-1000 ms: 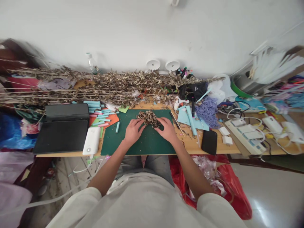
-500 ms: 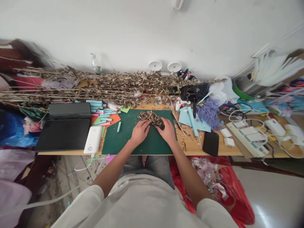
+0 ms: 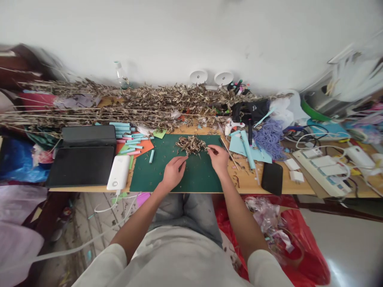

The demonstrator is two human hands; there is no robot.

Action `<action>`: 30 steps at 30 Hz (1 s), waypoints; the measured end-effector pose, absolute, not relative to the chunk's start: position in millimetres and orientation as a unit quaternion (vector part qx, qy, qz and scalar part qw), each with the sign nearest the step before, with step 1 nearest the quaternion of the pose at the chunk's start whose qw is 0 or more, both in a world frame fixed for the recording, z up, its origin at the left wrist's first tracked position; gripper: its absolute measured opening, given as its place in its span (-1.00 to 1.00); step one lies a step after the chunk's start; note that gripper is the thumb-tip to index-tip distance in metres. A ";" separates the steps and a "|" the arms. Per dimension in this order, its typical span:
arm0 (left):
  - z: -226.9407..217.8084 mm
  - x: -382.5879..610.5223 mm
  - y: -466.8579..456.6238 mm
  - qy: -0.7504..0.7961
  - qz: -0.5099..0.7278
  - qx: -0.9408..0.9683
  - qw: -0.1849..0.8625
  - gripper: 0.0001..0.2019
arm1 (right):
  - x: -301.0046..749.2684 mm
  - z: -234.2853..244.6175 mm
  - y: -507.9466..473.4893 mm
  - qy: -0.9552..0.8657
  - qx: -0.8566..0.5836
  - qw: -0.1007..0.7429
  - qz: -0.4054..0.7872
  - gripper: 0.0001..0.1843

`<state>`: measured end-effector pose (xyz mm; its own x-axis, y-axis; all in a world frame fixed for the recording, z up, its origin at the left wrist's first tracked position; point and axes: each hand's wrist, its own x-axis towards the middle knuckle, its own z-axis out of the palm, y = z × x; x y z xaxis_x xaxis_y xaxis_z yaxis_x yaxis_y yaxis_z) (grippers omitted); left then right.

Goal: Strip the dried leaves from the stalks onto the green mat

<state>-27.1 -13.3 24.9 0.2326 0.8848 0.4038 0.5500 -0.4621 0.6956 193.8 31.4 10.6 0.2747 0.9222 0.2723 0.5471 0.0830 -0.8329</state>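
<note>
On the green cutting mat [image 3: 149,179], far half: heap of dried leaves [image 3: 191,144], both hands by it.
Right hand [image 3: 219,158] touches the heap's right edge, thumb and forefinger pinched on a scrap of it. Left hand [image 3: 173,172] lies on the mat just near of the heap, apart from it, fingers loose, holding nothing. White power bank [image 3: 119,172] left of the mat; black phone [image 3: 272,178] right of it.

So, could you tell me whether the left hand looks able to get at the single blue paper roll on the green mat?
Probably yes: the blue paper roll lies alone just left of the left hand, with only bare green mat between them.
</note>
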 end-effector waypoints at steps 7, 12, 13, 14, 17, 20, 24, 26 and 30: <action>36.3 -4.8 -2.6 0.499 0.396 0.682 0.360 -0.76 | 197.9 27.5 31.7 -0.421 -0.595 0.581 0.362 -0.71; 45.2 20.2 10.5 0.457 0.414 0.442 0.651 -0.53 | 184.9 49.9 13.4 -0.477 -0.553 0.546 0.411 -0.72; 46.0 22.9 11.6 0.435 0.425 0.404 0.683 -0.52 | 180.7 52.2 10.2 -0.503 -0.548 0.528 0.410 -0.73; 46.1 24.3 11.9 0.417 0.436 0.378 0.703 -0.52 | 176.2 53.8 7.5 -0.533 -0.543 0.510 0.402 -0.76; 42.8 21.5 8.2 0.394 0.464 0.348 0.713 -0.59 | 161.8 54.9 1.4 -0.615 -0.540 0.466 0.336 -0.81; 35.1 13.1 0.5 0.409 0.485 0.336 0.696 -0.61 | 147.4 52.7 -4.4 -0.647 -0.548 0.455 0.273 -0.74; 24.5 2.3 -9.2 0.455 0.515 0.331 0.647 -0.56 | 132.1 47.7 -16.3 -0.646 -0.525 0.470 0.292 -0.77; 20.7 -1.5 -12.4 0.478 0.529 0.345 0.611 -0.61 | 126.5 44.4 -23.1 -0.635 -0.505 0.480 0.335 -0.78; 15.5 -4.3 -16.0 0.512 0.549 0.386 0.537 -0.74 | 117.6 35.3 -33.7 -0.604 -0.479 0.504 0.389 -0.68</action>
<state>-4.3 -16.0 15.5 -0.1262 0.9840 -0.1257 -0.1939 0.0998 0.9759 117.6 -33.7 35.3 -0.0316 0.9712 0.2363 0.1868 0.2380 -0.9531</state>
